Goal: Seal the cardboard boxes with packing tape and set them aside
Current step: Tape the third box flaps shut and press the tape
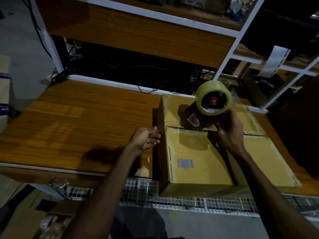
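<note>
A yellow-brown cardboard box [198,156] with a blue barcode on its top stands on the right part of the wooden table [77,128]. Its two top flaps meet at a seam running left to right. My right hand [229,133] grips the handle of a red tape dispenser [205,116] carrying a roll of clear yellowish tape [214,100]. The dispenser sits on the box top at the seam. My left hand [146,138] hovers with relaxed fingers at the box's upper left edge, holding nothing.
A wooden shelf with a white frame [138,31] rises behind the table, with dark cables beneath it. A wire mesh tray [189,202] runs under the table's front edge. An open carton with tape rolls [50,223] sits on the floor at lower left.
</note>
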Motion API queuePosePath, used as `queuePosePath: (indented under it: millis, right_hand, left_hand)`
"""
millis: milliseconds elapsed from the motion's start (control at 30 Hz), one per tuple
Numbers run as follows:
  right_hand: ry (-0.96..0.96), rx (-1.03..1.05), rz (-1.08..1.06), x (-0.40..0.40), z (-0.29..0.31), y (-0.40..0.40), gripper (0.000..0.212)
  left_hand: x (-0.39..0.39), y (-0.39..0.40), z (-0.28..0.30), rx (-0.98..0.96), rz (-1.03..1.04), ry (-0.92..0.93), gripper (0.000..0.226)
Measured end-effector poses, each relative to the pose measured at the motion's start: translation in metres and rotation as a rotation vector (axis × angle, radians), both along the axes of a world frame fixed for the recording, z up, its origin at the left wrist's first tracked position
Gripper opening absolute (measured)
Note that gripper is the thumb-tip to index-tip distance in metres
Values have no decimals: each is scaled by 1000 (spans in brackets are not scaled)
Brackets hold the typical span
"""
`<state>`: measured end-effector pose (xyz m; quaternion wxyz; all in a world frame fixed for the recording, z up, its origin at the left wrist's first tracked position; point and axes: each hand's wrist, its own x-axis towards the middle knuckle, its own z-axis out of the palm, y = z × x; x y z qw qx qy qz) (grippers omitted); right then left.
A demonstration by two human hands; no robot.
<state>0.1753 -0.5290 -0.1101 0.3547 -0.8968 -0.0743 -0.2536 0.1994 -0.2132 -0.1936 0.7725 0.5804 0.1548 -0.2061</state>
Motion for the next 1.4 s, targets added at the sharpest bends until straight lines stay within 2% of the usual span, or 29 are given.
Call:
queuePosePath:
  millis: [133,367,500,567,667,733,833,1000,1133,1400]
  right_hand:
    - [21,23,0,2,-4,-3,58]
    - [55,11,56,2,-9,-7,59]
    - [21,-56,41,1,-11,-15,60]
    - [25,-56,54,1,-11,-18,59]
    - [40,-49,82,4,-12,-21,60]
    - [52,-48,94,5,-11,-23,60]
    - [38,-75,125,6,-13,-28,60]
    - [-23,-242,158,14,-18,-40,61]
    - [-109,-379,190,22,-18,-47,64]
    - [-114,-434,239,27,-21,-53,62]
  left_hand:
    - [-2,-16,-8,135,57,-46,17]
    - [-5,-35,-4,473,213,-111,16]
    - [-26,-40,-14,497,217,-55,34]
    - [-36,-50,-13,532,253,-107,27]
    - [-44,-64,1,536,310,-305,29]
    - [-45,-69,8,585,237,-439,43]
    - [-39,-73,11,717,50,-526,60]
    - [-43,-77,36,876,-29,-567,54]
    - [-43,-81,37,894,2,-545,51]
    - [-50,-86,42,1027,8,-540,48]
